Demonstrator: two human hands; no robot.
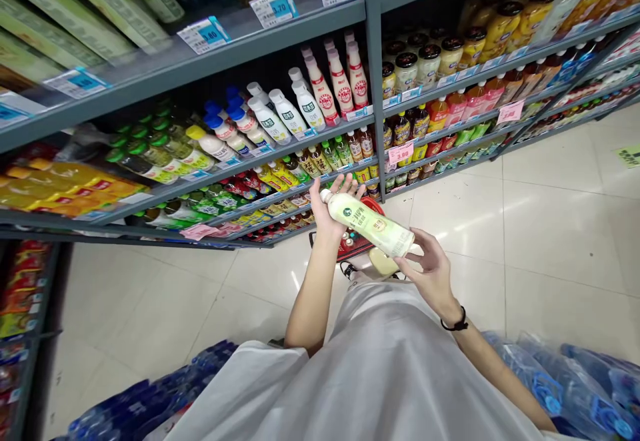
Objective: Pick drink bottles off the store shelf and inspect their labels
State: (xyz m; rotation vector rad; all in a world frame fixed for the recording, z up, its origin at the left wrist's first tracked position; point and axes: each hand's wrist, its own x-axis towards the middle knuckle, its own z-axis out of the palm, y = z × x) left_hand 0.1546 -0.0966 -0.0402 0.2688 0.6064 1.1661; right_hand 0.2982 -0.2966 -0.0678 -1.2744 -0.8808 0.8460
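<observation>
A pale green drink bottle (370,222) with a white cap lies tilted between my two hands, label facing up. Its cap end rests across the palm of my left hand (327,217), whose fingers stretch out beyond it. My right hand (431,269) holds the base end between thumb and fingers. A black band (454,321) circles my right wrist. Below the bottle, partly hidden by it, a red basket (373,205) with several small items inside sits near my feet.
Shelves of bottled drinks (285,114) run along the front, with jars (430,61) on the right. A shelf post (374,61) stands between them. Large water bottles in plastic (565,374) flank me at both sides. Another rack (25,294) stands at far left. The floor (550,227) is tiled.
</observation>
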